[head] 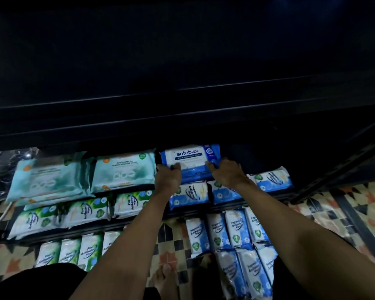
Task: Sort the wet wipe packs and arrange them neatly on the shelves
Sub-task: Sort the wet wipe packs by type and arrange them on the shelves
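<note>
Fingers of left hand (168, 177) and right hand (226, 173) curl around glossy, pillowy blue antabax pack (191, 160).

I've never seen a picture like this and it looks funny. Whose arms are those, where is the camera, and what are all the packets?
There is no machine here. The arms belong to a person wearing a camera on their head, so you look down just as they do. There is only this one picture.

The left hand and the right hand both grip a blue and white wipe pack and hold it at the back of a dark shelf.

Beside it on the shelf lie pale teal packs, green packs and blue packs. More packs wait on the patterned floor, near the person's bare foot.
</note>
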